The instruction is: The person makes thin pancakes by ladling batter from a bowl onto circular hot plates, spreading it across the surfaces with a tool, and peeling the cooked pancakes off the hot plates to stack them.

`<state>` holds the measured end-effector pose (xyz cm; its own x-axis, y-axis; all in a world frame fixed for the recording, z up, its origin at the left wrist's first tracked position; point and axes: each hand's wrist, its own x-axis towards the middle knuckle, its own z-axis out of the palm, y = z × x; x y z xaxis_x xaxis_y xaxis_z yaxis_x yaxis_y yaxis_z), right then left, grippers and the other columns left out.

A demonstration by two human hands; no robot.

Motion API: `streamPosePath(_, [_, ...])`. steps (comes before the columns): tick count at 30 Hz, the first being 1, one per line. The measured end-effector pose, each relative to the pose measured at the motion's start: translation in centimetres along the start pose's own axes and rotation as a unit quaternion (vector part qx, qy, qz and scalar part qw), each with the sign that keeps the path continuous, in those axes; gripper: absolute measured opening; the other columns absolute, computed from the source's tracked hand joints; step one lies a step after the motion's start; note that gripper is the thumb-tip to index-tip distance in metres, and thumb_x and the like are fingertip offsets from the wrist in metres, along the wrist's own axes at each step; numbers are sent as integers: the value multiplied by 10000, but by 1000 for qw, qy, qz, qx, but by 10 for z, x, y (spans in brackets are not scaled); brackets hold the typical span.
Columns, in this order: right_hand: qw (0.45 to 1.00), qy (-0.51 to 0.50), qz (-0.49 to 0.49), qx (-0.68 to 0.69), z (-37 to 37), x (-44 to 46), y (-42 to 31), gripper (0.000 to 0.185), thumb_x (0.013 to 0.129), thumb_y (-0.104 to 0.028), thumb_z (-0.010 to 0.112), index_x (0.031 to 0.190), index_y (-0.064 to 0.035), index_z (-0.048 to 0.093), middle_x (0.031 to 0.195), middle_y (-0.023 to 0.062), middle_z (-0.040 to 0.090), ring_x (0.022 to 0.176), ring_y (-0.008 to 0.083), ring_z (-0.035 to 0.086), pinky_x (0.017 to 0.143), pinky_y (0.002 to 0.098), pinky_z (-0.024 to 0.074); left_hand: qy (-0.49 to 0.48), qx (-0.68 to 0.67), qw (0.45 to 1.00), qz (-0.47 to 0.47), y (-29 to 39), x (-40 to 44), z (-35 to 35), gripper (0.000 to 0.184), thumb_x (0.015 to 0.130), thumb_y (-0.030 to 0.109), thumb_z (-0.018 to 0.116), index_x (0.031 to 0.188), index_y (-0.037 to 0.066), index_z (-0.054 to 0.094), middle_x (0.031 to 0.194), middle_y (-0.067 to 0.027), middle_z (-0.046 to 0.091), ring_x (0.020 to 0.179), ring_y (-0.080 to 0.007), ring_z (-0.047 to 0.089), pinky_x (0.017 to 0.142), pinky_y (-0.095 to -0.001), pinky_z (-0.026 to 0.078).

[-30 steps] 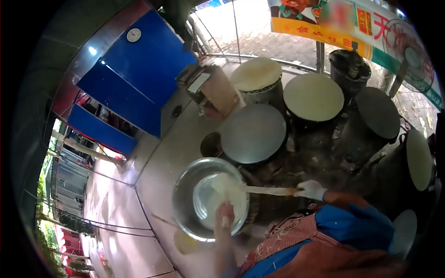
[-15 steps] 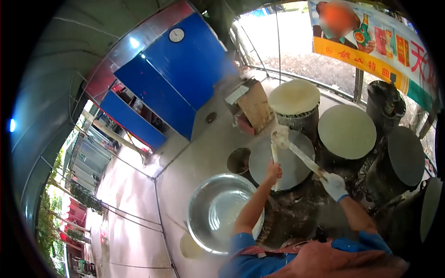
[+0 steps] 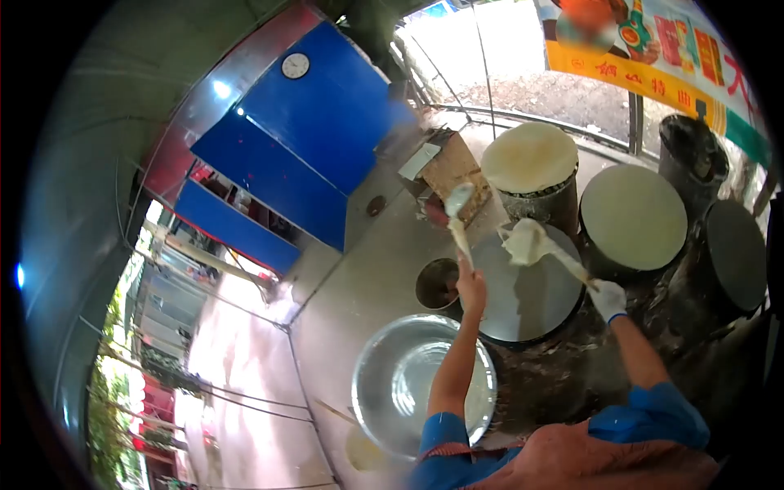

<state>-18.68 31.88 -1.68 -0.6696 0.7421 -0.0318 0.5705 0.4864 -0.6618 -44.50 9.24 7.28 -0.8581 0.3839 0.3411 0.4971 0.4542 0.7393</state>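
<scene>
My bare left hand (image 3: 471, 292) is closed around the pale handle of a spoon (image 3: 459, 200), whose rounded, shiny head points up and away. My right hand (image 3: 608, 300), in a white glove, grips a long-handled tool with a batter-coated head (image 3: 527, 242). A thick, pale, wet mass clings to that head, which is over the far part of a round grey griddle (image 3: 506, 314). The head's exact shape is hidden under the batter. The two tools are apart. A large shiny metal basin (image 3: 363, 408) stands below my left forearm.
Beyond, a griddle carries a yellowish round sheet (image 3: 531, 155); another carries a pale round sheet (image 3: 633, 216). A dark griddle (image 3: 737, 257) is at right. A cardboard box (image 3: 449, 171) and an open dark pot (image 3: 438, 284) stand left of the griddles.
The two tools, crossed or touching over the griddle before, have separated. My left hand has moved up and left with the spoon. The view has shifted slightly.
</scene>
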Motion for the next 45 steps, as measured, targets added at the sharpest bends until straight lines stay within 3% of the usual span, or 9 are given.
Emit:
streamPosePath(3, [914, -43, 94, 393, 81, 15, -7, 372, 761, -248, 699, 1058, -25, 680, 872, 92, 703, 822, 159, 634, 770, 292, 474, -8, -100, 994, 36, 0, -17, -45, 712, 794, -9, 512, 1450, 125, 269, 1348, -213, 457, 1151, -312, 536, 922, -331, 434])
streamPosePath(7, [998, -17, -63, -23, 21, 11, -83, 337, 777, -375, 595, 942, -100, 698, 928, 184, 659, 886, 349, 633, 761, 409, 492, -153, -15, 984, -93, -88, -137, -64, 728, 784, 8, 531, 1451, 153, 281, 1227, -210, 558, 986, -299, 626, 798, -363, 492])
streamPosePath(10, [978, 3, 15, 208, 24, 15, 5, 307, 783, -288, 618, 925, -29, 700, 824, 162, 689, 747, 248, 675, 695, 336, 503, -212, -1, 942, -261, -69, -210, -110, 746, 771, 40, 557, 1453, 164, 279, 1216, -209, 568, 985, -329, 623, 778, -389, 489])
streamPosePath(16, [992, -82, -10, 95, 52, -21, -104, 374, 734, -289, 674, 963, 6, 692, 842, 172, 692, 819, 223, 664, 768, 366, 491, -152, 18, 982, -111, -105, -268, -118, 724, 774, 72, 564, 1443, 180, 308, 1303, -201, 502, 984, -371, 608, 789, -414, 471])
streamPosePath(22, [938, 2, 69, 339, 94, -4, -12, 198, 686, -125, 747, 775, 39, 682, 730, 67, 666, 681, 129, 589, 651, 290, 478, -175, 52, 969, -167, -84, -263, -126, 703, 775, 84, 541, 1435, 186, 322, 1294, -169, 516, 936, -403, 604, 785, -416, 488])
streamPosePath(25, [909, -134, 67, 388, 85, -11, -54, 287, 685, -114, 754, 902, 65, 694, 811, 95, 685, 713, 142, 601, 680, 305, 484, -223, -9, 899, -377, -30, -247, -131, 693, 776, 76, 528, 1432, 174, 330, 1295, -187, 512, 922, -387, 617, 772, -414, 487])
streamPosePath(36, [860, -301, 127, 391, 33, 40, -12, 242, 690, -145, 762, 840, 31, 692, 688, 85, 638, 556, 150, 552, 527, 307, 442, -131, 11, 954, -269, -44, -268, -93, 671, 783, 62, 522, 1426, 121, 338, 1354, -173, 470, 1213, -321, 495, 942, -347, 427])
streamPosePath(42, [858, -283, 149, 401, -3, 97, -26, 205, 698, -161, 754, 768, 13, 670, 571, 88, 582, 374, 152, 478, 338, 322, 345, -85, 52, 962, -256, -60, -286, -79, 666, 793, 54, 519, 1430, 152, 352, 1148, -171, 607, 708, -174, 597, 617, -312, 479])
streamPosePath(45, [849, -378, 134, 345, 54, 90, 12, 231, 673, -159, 781, 811, 5, 696, 689, 81, 644, 543, 160, 565, 515, 356, 439, -27, 113, 982, -147, -63, -300, -76, 647, 799, 53, 519, 1421, 93, 347, 1111, -158, 598, 717, -182, 587, 636, -306, 484])
